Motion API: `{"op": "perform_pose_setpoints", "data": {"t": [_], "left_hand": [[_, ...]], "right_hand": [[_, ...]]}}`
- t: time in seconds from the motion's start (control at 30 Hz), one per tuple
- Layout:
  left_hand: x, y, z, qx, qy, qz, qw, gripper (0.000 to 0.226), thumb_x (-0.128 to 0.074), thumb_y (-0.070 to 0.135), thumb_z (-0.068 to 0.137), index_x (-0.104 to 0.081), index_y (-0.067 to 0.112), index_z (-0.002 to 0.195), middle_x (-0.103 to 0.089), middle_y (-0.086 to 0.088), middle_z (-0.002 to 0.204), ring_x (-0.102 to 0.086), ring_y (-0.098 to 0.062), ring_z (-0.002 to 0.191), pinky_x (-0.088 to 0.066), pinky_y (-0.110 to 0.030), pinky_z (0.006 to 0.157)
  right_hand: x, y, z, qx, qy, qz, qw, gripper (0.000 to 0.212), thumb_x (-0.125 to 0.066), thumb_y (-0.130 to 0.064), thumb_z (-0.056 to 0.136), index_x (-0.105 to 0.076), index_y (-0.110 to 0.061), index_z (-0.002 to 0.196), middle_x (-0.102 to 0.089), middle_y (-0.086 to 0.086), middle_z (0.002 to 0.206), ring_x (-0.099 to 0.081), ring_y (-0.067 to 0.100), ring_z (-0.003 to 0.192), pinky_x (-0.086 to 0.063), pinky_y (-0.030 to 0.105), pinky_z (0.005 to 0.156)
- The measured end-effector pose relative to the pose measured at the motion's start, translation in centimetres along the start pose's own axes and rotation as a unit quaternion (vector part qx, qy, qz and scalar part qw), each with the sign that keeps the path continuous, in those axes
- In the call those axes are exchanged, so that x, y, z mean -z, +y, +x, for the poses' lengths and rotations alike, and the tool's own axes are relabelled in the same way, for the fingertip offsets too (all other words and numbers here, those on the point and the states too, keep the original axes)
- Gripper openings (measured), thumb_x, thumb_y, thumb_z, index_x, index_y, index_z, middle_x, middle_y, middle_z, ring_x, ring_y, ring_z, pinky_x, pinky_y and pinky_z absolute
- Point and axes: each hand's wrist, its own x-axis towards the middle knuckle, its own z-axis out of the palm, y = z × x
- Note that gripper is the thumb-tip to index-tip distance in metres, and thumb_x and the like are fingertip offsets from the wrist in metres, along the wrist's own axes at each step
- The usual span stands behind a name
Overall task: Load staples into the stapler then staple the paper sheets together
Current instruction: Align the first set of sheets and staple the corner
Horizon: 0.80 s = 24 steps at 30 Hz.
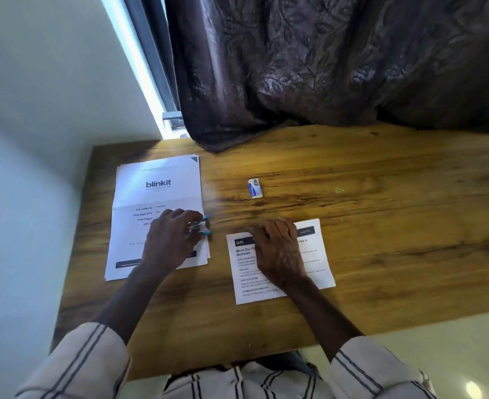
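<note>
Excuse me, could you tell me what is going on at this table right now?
A person is working at a wooden table. Their left hand grips a small blue-tipped stapler at the right edge of a stack of printed sheets. The right hand rests on a separate printed sheet nearby. A small staple box lies on the table beyond the hands, untouched.

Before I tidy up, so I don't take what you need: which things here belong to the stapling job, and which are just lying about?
Job: stapler in the left hand; stack of blinkit sheets; staple box.
Lying about: curtain; small pale scrap on the table; probably the single printed sheet under the right hand.
</note>
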Motion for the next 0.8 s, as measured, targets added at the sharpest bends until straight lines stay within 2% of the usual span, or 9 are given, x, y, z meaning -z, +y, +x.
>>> {"op": "perform_pose_setpoints", "data": {"t": [0.07, 0.2, 0.37, 0.5, 0.63, 0.8], "left_hand": [[-0.5, -0.3, -0.4, 0.004, 0.002, -0.020, 1.000, 0.042, -0.084, 0.019, 0.084, -0.070, 0.022, 0.123, -0.074, -0.006, 0.113, -0.061, -0.031, 0.101, -0.053, -0.045, 0.079], [-0.7, -0.5, -0.8, 0.004, 0.002, -0.064, 0.998, 0.042, -0.081, 0.015, 0.086, -0.068, 0.023, 0.125, -0.071, -0.005, 0.115, -0.063, -0.031, 0.101, -0.055, -0.048, 0.083], [0.8, 0.4, -4.1, 0.035, 0.008, -0.133, 0.990, 0.043, -0.080, 0.015, 0.088, -0.064, 0.024, 0.127, -0.068, -0.001, 0.120, -0.068, -0.022, 0.101, -0.062, -0.045, 0.081], [1.1, -0.2, -8.1, -0.014, -0.019, -0.100, 0.995, 0.044, -0.084, 0.022, 0.085, -0.068, 0.023, 0.126, -0.068, 0.002, 0.117, -0.062, -0.018, 0.103, -0.058, -0.038, 0.080], [0.3, -1.8, -10.1, -0.023, -0.021, -0.071, 0.997, 0.046, -0.081, 0.027, 0.086, -0.066, 0.024, 0.129, -0.066, 0.006, 0.120, -0.062, -0.018, 0.106, -0.057, -0.041, 0.086], [0.9, -0.2, -9.5, -0.011, -0.018, -0.011, 1.000, 0.052, -0.067, 0.058, 0.083, -0.064, 0.030, 0.127, -0.065, 0.010, 0.119, -0.060, -0.016, 0.105, -0.049, -0.039, 0.089]], "right_hand": [[0.5, 0.2, -0.2, -0.028, -0.016, -0.003, 0.999, 0.028, -0.061, -0.021, 0.092, -0.068, -0.018, 0.119, -0.063, 0.007, 0.108, -0.058, 0.028, 0.105, -0.046, 0.049, 0.098], [1.5, 0.8, 0.1, -0.049, -0.040, 0.013, 0.998, 0.035, -0.049, -0.023, 0.094, -0.068, -0.020, 0.123, -0.063, 0.005, 0.106, -0.057, 0.025, 0.102, -0.046, 0.043, 0.093], [1.9, 0.2, 3.7, -0.069, -0.036, 0.056, 0.995, 0.035, -0.051, -0.019, 0.095, -0.069, -0.020, 0.125, -0.062, 0.002, 0.100, -0.058, 0.022, 0.097, -0.045, 0.042, 0.086], [1.9, -0.6, 7.6, -0.086, -0.058, 0.086, 0.991, 0.039, -0.043, -0.025, 0.097, -0.067, -0.024, 0.128, -0.063, 0.001, 0.106, -0.056, 0.023, 0.107, -0.041, 0.042, 0.091], [2.0, -0.1, 13.2, -0.093, -0.069, 0.118, 0.986, 0.040, -0.042, -0.027, 0.096, -0.069, -0.024, 0.126, -0.061, 0.000, 0.103, -0.054, 0.022, 0.104, -0.039, 0.045, 0.095], [2.1, 3.0, 20.9, -0.113, -0.080, 0.108, 0.984, 0.035, -0.051, -0.023, 0.095, -0.072, -0.028, 0.122, -0.064, 0.003, 0.106, -0.060, 0.027, 0.104, -0.047, 0.050, 0.097]]}}
